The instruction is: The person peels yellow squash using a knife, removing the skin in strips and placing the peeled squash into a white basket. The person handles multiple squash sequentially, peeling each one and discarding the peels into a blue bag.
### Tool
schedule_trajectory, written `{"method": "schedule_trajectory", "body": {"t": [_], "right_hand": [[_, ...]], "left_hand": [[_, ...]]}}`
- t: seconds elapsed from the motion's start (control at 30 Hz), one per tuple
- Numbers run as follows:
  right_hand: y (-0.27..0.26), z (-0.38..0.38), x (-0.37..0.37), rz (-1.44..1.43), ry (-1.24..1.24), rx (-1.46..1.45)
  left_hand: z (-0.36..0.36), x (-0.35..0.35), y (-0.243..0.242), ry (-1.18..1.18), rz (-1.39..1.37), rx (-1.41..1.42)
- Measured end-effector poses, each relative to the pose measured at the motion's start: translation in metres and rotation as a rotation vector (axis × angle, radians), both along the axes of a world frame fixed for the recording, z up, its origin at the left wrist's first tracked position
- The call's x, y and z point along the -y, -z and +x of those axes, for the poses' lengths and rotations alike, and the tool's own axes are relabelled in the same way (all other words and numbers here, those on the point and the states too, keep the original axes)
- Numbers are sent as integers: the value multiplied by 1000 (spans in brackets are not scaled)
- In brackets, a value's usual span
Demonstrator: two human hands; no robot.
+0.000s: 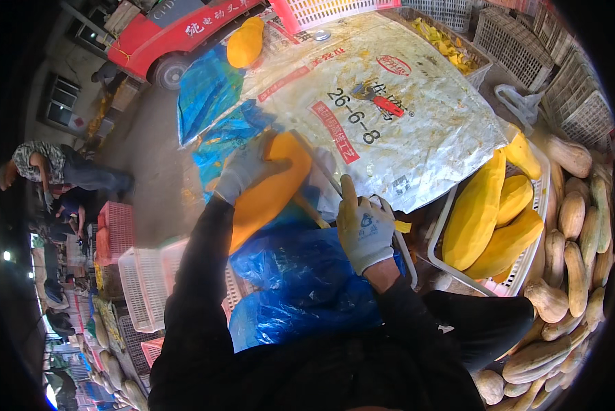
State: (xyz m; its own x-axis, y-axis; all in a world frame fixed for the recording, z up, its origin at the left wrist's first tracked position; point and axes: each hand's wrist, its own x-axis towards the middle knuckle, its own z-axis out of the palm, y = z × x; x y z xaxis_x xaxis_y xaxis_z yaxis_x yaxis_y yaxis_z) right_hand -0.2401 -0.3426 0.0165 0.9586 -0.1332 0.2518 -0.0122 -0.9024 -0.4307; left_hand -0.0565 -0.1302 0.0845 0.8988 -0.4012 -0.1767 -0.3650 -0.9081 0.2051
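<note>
My left hand (245,167), in a whitish work glove, grips a peeled orange squash (276,190) that lies slantwise over blue plastic sheeting. My right hand (364,228), gloved too, is closed round the handle end of a long knife (320,167). The index finger lies along the tool, whose blade runs up to the squash's right side; whether it touches is blurred. A peeler with a red handle (388,106) rests on the printed plastic sheet (425,138) beyond my hands. Another peeled squash (245,43) stands at that sheet's far left.
At right, a white crate (542,205) holds several peeled yellow squashes, beside a heap of unpeeled squashes (574,272). A bin of peelings (484,69) stands at the far right. Pale crates (143,287) stand left. Further left, a person in a camouflage top (43,162) bends over; others are beyond.
</note>
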Motion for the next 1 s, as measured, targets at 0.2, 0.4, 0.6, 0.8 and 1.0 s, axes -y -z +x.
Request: {"method": "schedule_trajectory", "body": {"t": [0.2, 0.4, 0.6, 0.8, 1.0], "right_hand": [[-1, 18, -3, 14, -28, -95], [-10, 30, 4, 56, -107, -238], [-38, 44, 17, -5, -245, -382], [-66, 75, 33, 141, -343, -404], [-73, 127, 22, -64, -418, -436]], "left_hand": [[4, 6, -8, -42, -41, -70], [8, 4, -5, -21, -112, -85], [13, -1, 2, -9, -94, -81], [13, -1, 0, -30, -1, -67], [21, 1, -7, -18, -11, -91]]}}
